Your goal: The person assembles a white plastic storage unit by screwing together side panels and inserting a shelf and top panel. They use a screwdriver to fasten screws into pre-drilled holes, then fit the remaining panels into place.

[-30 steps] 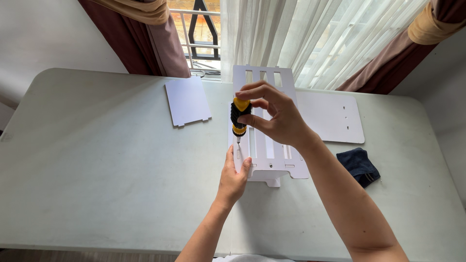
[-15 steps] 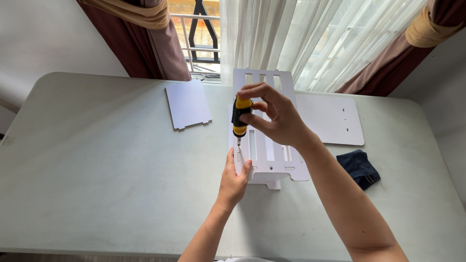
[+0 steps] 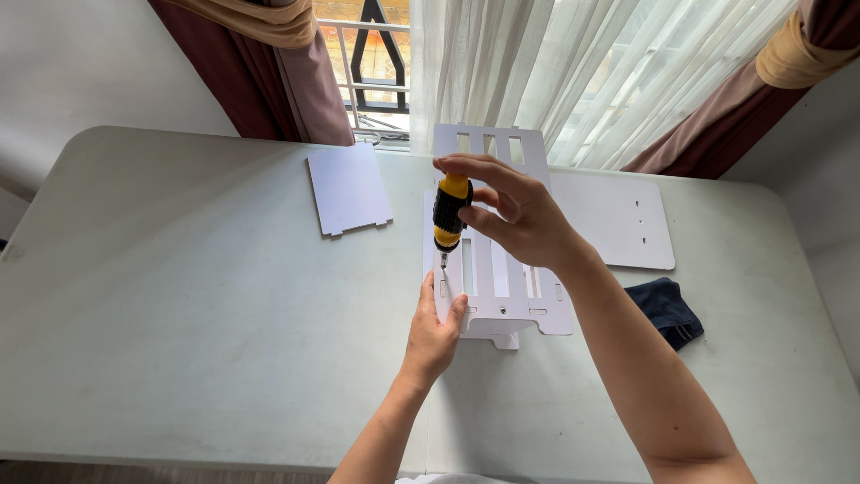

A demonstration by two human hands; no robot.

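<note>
Overhead, stubby rubbery screwdriver (image 3: 450, 213), slotted white panel (image 3: 498, 269)

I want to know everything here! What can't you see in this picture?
Head view, the only one:
- Tip of the screwdriver: too small to tell what it touches on the slatted white panel.
- Left hand covers the panel's near edge.
- Dark blue cloth: partly behind the right hand's forearm.

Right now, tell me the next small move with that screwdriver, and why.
Probably turn the screwdriver while pressing down. The right hand grips its yellow and black handle upright, the tip sits at the left edge of the slotted white panel, and the left hand steadies that edge. Whether a screw sits under the tip is too small to tell.
</note>
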